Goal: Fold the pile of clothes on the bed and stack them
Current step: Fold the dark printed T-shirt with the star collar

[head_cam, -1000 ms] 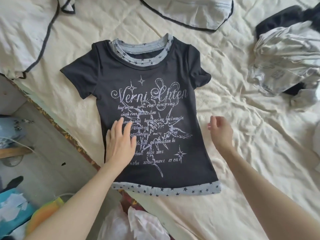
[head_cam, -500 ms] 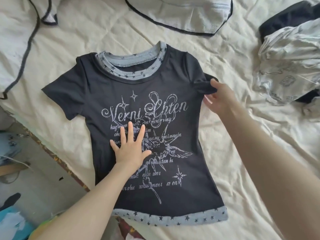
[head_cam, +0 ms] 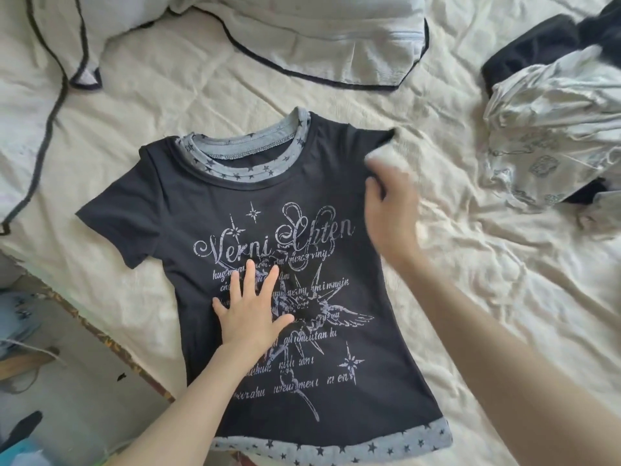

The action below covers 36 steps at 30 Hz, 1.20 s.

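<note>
- Flat and with fingers spread, the left hand point(head_cam: 250, 314) pressed on the black printed T-shirt point(head_cam: 302, 381), which lay face up on the cream bed sheet point(head_cam: 487, 314).
- Farther, the blurred right hand point(head_cam: 391, 210) gripped the T-shirt's right sleeve.
- Beyond lay a pile of clothes point(head_cam: 554, 129) and a pillow point(head_cam: 302, 31).

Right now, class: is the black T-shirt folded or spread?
Mostly spread: the T-shirt lies front up, left hand flat on it. Only one sleeve is being folded in by the right hand.
</note>
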Motion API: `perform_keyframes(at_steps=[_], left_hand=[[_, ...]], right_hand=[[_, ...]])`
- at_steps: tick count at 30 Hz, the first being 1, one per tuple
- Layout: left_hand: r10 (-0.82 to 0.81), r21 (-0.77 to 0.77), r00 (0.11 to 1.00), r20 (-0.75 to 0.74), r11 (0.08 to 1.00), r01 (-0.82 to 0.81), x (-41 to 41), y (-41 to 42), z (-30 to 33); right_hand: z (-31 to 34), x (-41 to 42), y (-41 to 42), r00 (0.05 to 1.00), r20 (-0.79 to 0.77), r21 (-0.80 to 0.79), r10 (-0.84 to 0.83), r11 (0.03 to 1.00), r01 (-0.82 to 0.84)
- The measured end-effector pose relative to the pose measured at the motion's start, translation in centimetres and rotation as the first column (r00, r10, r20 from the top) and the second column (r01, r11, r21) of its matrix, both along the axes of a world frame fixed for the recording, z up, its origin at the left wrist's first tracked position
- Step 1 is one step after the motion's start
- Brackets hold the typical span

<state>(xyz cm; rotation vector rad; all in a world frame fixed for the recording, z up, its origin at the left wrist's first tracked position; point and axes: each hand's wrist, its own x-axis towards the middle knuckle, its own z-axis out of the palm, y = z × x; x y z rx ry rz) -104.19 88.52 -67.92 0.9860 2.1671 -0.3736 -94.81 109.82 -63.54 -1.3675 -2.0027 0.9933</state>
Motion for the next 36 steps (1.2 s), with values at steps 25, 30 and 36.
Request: perform_keyframes(at_steps=[25,30,36], left_hand=[[0.284,0.463,0.924,0.257,0.803,-0.375,-7.1,23.8,1.4],[0.370,0.388,0.904,0.214,0.817,-0.426,-7.0,25.5,0.8],[0.363,0.516,0.861,0.357,0.691,-0.506,-6.7,26.5,-0.5]], right_hand=[[-2.1,-1.6,-2.4,0.656,0.176,-0.908,-0.734,0.137,0.396],[-3.2,-1.2,-1.7,0.593,0.138,-0.881,-0.793,0.176,0.440],[-4.0,-0.5,-2.2,0.619,0.075,-0.824,-0.782,0.301,0.480]])
